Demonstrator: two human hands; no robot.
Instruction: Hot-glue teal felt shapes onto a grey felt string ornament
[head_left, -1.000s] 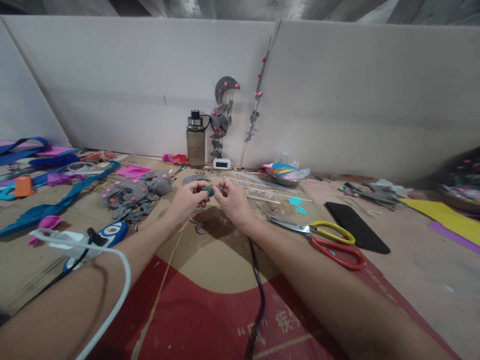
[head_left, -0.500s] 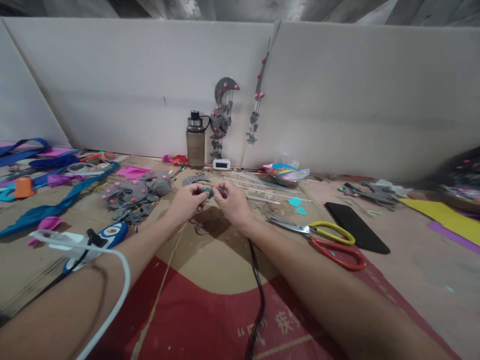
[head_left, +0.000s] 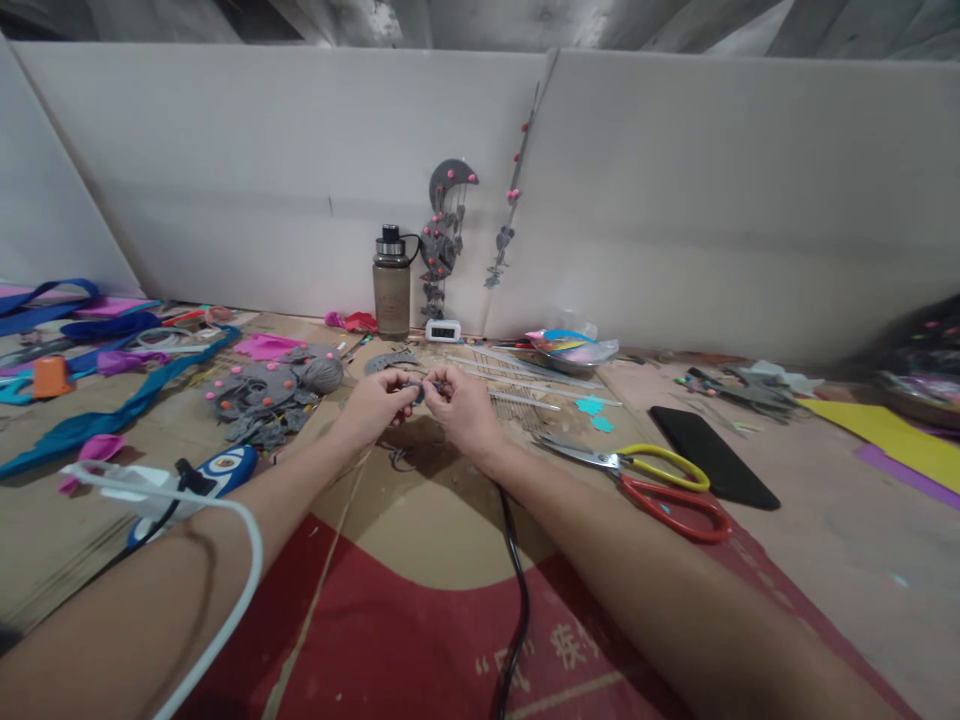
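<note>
My left hand (head_left: 377, 402) and my right hand (head_left: 463, 405) meet over the cardboard work surface (head_left: 420, 520), fingertips pinched together. Between them sits a small dark teal piece (head_left: 420, 390), mostly hidden by the fingers of both hands. A dark shadow lies on the cardboard just below the hands. A thin tan cord (head_left: 330, 560) runs from under the left hand toward me.
Scissors with yellow and red handles (head_left: 652, 480) lie right of my hands, a black phone (head_left: 712, 455) beyond. Grey felt shapes and a yarn ball (head_left: 322, 373) sit left. A glue gun (head_left: 217, 470), a bottle (head_left: 392, 280) and a black cable (head_left: 517, 590) are nearby.
My hands have drawn slightly closer together, and the teal piece between them shows less than before. The view has shifted a little.
</note>
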